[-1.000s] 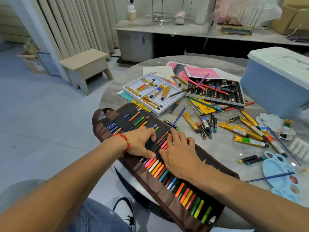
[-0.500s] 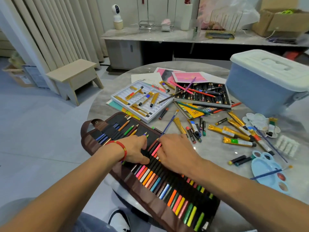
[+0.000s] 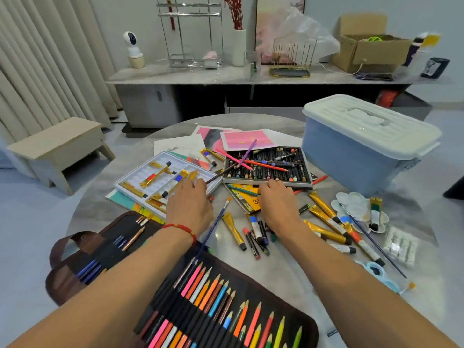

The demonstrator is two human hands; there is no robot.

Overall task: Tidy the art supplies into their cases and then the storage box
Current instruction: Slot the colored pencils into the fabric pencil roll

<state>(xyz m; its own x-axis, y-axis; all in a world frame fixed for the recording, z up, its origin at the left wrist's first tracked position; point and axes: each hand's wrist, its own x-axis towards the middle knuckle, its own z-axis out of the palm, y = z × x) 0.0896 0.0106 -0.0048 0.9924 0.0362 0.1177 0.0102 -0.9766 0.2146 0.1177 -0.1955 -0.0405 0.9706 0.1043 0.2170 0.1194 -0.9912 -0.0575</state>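
Note:
My left hand reaches over the corner of the white paint tray, its fingertips at the near end of a dark pencil; whether it grips the pencil is hidden. My right hand has curled fingers pinching the end of a green pencil that lies on a yellow booklet. The brown roll-up pencil case lies open under my forearms, with rows of coloured pencils in its loops. Behind my hands is the black oil pastel box, with loose pencils lying across it. The blue storage box stands shut at the right.
Gold paint tubes, pastel sticks and a blue brush lie scattered on the round table. White palettes sit at the right, papers at the back. A wooden stool stands to the left and a sideboard behind.
Both hands have left the pencil case and moved forward to the loose pencils by the paint tray and pastel box. The camera has tilted up.

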